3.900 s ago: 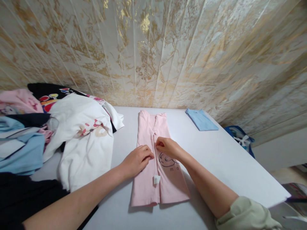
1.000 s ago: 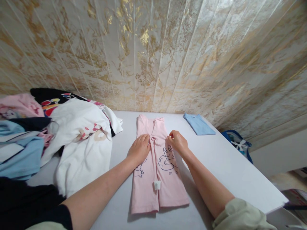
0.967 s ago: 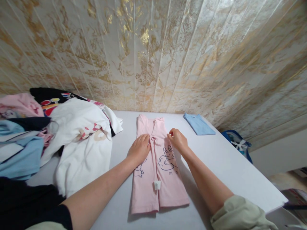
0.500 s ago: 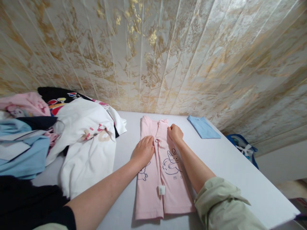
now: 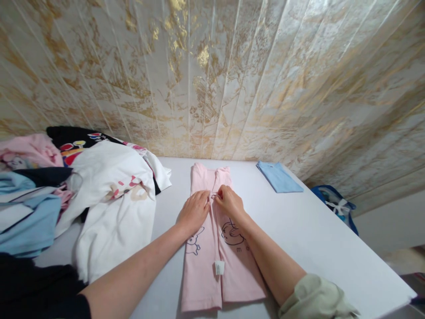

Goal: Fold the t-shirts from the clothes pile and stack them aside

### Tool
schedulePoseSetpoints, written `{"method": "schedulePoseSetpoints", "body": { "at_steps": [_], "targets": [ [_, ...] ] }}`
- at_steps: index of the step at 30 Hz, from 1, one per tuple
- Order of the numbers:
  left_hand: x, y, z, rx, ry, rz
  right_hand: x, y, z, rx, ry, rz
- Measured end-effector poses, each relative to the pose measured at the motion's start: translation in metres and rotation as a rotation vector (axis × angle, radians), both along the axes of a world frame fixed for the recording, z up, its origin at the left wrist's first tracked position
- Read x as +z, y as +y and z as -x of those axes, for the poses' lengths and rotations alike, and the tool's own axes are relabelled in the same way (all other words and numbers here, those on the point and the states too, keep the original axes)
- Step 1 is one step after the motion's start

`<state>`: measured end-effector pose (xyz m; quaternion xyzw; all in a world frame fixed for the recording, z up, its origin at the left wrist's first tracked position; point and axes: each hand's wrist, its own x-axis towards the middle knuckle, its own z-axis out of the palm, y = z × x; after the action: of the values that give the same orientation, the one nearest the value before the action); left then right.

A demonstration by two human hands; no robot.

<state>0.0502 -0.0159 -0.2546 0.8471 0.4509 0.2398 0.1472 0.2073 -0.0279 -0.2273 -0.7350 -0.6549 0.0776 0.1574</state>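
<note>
A pink garment [image 5: 202,288] with line-drawn rabbits lies lengthwise on the white table, its two long panels meeting along the middle. A small white tag [image 5: 219,267] sticks out at the lower part of that seam. My left hand [image 5: 195,210] rests on the left panel, its fingers together and closed on the cloth at the seam. Opposite it, my right hand [image 5: 230,204] pinches a bit of the fabric at the same spot, thumb and fingers together. The two hands' fingertips are almost side by side.
A heap of clothes lies on the left, with a white top [image 5: 114,212], a black piece [image 5: 75,137] and light blue cloth [image 5: 43,221]. A folded blue garment [image 5: 280,177] sits at the back right. Beyond the table's right edge is a blue bag [image 5: 335,206]. A patterned wall [image 5: 212,88] stands behind.
My right hand has moved left from the garment's right edge to the middle seam and now pinches cloth there. My left hand stays by the seam. The view has shifted slightly.
</note>
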Motion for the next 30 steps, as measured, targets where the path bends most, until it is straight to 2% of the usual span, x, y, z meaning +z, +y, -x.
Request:
{"method": "schedulePoseSetpoints", "body": {
  "at_steps": [5,10,15,18,21,24,26,28,30],
  "targets": [
    [0.015,0.011,-0.008,0.011,0.020,0.064,0.000,0.002,-0.008,-0.020,0.124,-0.022],
    [0.026,0.022,-0.036,-0.058,0.025,0.085,0.007,0.002,-0.016,-0.035,0.223,-0.086],
    [0.020,0.032,-0.058,0.018,-0.291,0.276,0.012,0.006,-0.020,-0.035,0.325,-0.140],
    [0.012,0.036,-0.059,0.048,-0.558,0.434,0.013,0.007,-0.020,-0.015,0.372,-0.147],
    [0.007,0.035,-0.057,0.077,-0.732,0.563,0.013,0.009,-0.020,0.005,0.389,-0.133],
    [0.008,0.032,-0.058,0.128,-0.897,0.752,0.013,0.010,-0.019,0.030,0.411,-0.119],
    [0.010,0.029,-0.060,0.092,-1.017,0.901,0.012,0.012,-0.020,0.064,0.449,-0.092],
    [0.012,0.026,-0.062,0.061,-1.056,0.973,0.010,0.013,-0.023,0.108,0.495,-0.068],
    [0.011,0.024,-0.063,0.107,-0.997,0.931,0.008,0.015,-0.029,0.135,0.523,-0.068]
  ]
}}
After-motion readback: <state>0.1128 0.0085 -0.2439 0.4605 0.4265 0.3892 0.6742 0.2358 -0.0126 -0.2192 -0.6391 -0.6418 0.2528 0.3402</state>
